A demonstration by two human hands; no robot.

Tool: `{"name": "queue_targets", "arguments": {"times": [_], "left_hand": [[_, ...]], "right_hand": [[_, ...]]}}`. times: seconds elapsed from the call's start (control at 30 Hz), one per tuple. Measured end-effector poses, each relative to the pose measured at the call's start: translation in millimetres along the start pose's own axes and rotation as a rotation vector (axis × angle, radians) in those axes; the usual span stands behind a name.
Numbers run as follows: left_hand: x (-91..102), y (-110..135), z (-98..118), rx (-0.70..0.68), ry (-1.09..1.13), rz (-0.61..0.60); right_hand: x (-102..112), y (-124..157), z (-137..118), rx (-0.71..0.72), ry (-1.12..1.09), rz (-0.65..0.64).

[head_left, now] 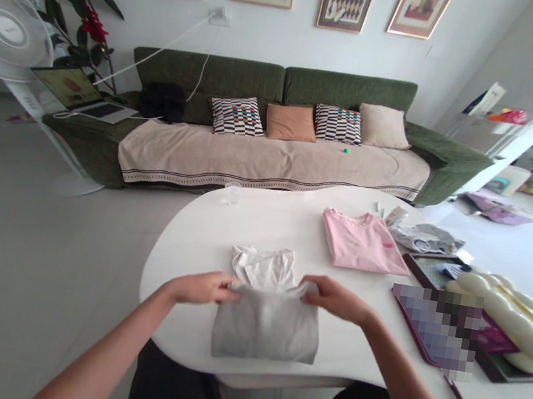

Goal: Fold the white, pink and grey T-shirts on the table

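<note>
A light grey garment (pixel 267 324) lies partly folded on the white table (pixel 211 231) right in front of me, with its white upper part (pixel 263 266) sticking out beyond the fold. My left hand (pixel 205 286) pinches the fold's top left corner. My right hand (pixel 334 298) grips the top right corner. A folded pink shirt (pixel 361 240) rests farther back on the table, to the right and apart from both hands.
Crumpled paper or plastic (pixel 422 236), a book or tray (pixel 437 270) and a cream bubbly object (pixel 512 309) crowd the table's right side. A green sofa (pixel 277 134) with cushions stands behind. A white fan (pixel 10 27) and a laptop (pixel 85 96) are at left.
</note>
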State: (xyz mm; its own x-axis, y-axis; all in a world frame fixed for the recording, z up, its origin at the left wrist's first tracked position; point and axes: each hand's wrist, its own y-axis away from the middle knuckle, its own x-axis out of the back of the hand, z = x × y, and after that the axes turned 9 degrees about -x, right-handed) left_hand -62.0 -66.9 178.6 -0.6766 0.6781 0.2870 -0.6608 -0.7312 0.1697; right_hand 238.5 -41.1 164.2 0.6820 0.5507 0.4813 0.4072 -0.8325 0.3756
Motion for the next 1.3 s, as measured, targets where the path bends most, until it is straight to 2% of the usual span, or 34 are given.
{"name": "queue_targets", "arguments": {"times": [0.07,0.1,0.2,0.27,0.37,0.5,0.6,0.67,0.73,0.8,0.87,0.9,1.03,1.17,1.3], "left_hand": [[15.7,-40,-35,0.148,0.125,0.289],[18.4,-56,-54,0.169,0.147,0.504],[12.3,-85,-102,0.158,0.099,0.736],[3.8,-89,-121,0.128,0.058,0.807],[-3.0,-85,-132,0.066,0.019,0.873],[5.2,-86,-128,-0.075,-0.107,0.909],[11.0,-94,-121,-0.051,-0.236,0.985],[7.3,-97,-116,-0.043,-0.351,1.050],[-3.3,-98,-113,-0.120,-0.537,1.002],[-17.4,-97,-112,-0.191,-0.749,0.807],[-30.2,-96,-115,-0.165,-0.884,0.612],[-34.9,-96,-117,-0.129,-0.928,0.557],[-42.1,-99,-128,-0.050,-1.001,0.535],[-40.0,-102,-130,-0.047,-1.008,0.544],[-38.0,-102,-120,-0.007,-1.008,0.516]], "right_hand": [[0,-54,7,-0.063,-0.042,0.111],[-4,-76,12,-0.095,-0.050,0.160],[-24,-116,31,-0.167,-0.034,0.300],[-36,-125,43,-0.181,-0.015,0.399],[-44,-127,57,-0.154,0.012,0.507],[-41,-130,62,-0.126,0.073,0.575],[-41,-132,56,-0.121,0.156,0.642],[-47,-129,49,-0.092,0.223,0.682],[-58,-123,42,-0.032,0.286,0.685],[-73,-115,40,0.032,0.415,0.628],[-89,-110,43,0.042,0.580,0.546],[-95,-108,45,0.021,0.649,0.515],[-108,-107,55,-0.071,0.711,0.501],[-103,-109,52,-0.078,0.721,0.483],[-99,-104,41,-0.105,0.726,0.429]]}}
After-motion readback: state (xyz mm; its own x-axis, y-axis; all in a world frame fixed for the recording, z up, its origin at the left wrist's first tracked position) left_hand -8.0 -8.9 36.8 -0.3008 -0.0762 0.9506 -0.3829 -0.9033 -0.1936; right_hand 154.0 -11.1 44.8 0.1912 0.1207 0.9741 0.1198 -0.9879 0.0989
